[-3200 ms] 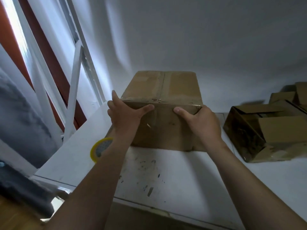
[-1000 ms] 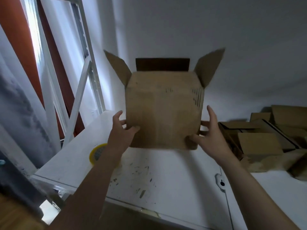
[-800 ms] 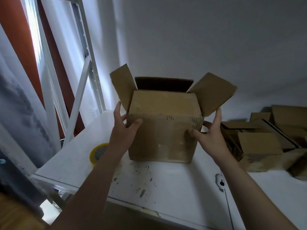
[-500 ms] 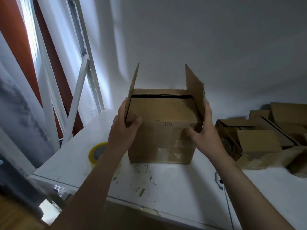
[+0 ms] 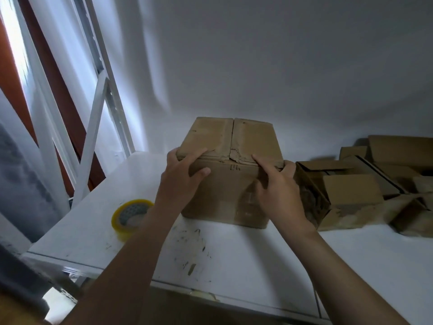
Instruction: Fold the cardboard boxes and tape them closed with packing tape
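A brown cardboard box [image 5: 230, 137] stands on the white table [image 5: 234, 254], its two top flaps folded flat and meeting at a centre seam. My left hand [image 5: 181, 181] grips the box's near left top corner, fingers over the flap and thumb on the front face. My right hand [image 5: 276, 191] grips the near right top corner the same way, index finger along the top edge. A roll of packing tape [image 5: 131, 216] with a yellow rim lies flat on the table, left of the box and beside my left forearm.
Several other cardboard boxes [image 5: 351, 193], some open or flattened, are piled on the table to the right, close to the box. A white wall stands behind. A white metal window frame [image 5: 93, 127] rises at the left. The table's front edge is near me.
The box's side flaps, upright half a second ago, are now folded down flat over the top. Both hands have moved up to the near top corners and hold the flaps down.
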`<state>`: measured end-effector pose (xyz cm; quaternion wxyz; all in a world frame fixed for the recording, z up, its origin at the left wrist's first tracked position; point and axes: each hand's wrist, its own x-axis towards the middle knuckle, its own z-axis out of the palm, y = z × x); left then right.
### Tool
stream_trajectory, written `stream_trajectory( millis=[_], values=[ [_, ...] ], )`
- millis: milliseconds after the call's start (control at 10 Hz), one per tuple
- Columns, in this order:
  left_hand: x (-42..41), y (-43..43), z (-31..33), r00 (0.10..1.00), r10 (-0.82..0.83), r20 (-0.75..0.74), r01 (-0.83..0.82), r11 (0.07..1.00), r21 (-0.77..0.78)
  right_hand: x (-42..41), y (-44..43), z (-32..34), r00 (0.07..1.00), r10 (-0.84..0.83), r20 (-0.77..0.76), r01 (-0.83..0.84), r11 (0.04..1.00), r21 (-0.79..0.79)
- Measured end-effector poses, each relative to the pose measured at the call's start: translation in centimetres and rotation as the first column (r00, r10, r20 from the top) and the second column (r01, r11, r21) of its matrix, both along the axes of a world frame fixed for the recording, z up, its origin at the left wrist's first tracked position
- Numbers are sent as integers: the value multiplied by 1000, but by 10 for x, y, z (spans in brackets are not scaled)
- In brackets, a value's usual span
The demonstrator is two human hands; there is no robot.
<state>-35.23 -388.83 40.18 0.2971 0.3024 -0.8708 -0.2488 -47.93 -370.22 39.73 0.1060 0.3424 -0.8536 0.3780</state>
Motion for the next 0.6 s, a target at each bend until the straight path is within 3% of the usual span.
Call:
stream_trajectory(
  millis=[200,300,400,500,600],
  values=[
    [-48,9,-7,993,-63,-102,70,995,65,-35,4,-4,996,-88,3,87,996,35],
    [-66,3,-2,994,-72,-78,81,991,107,-51,-4,-3,994,-97,42,94,993,67],
    [-74,1,18,995,-39,88,32,996,82,-61,-6,21,990,-112,82,95,977,193],
    [-70,5,34,953,-58,298,46,998,46,-60,6,47,985,-104,136,38,908,417],
    [-65,9,54,904,-54,423,58,998,2,-57,24,81,987,-59,150,-31,841,539]
  ],
)
